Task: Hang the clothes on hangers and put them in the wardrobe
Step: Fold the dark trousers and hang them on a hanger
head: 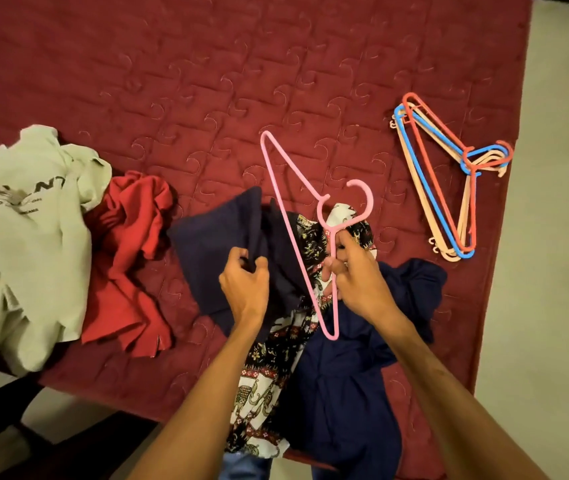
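Home bedroom. Bed with quilted maroon bedspread (207,81) filled most of view; loose clothes (26,216) heaped at 9 o'clock, plastic hangers (449,174) at 2 o'clock; pale floor (560,237) at 3 o'clock.

From my remote seat, several things are only partly visible. The pale T-shirt (23,233) runs off the left edge, and its dark printed lettering is creased and too blurred for me to read. The navy garment (342,386) and the patterned shirt (265,386) both continue past the bottom edge. The right hand (356,275) covers part of the pink hanger (297,237) (its neck). The left hand (245,282) bunches dark cloth, hiding its own fingertips. Both forearms leave the frame below.
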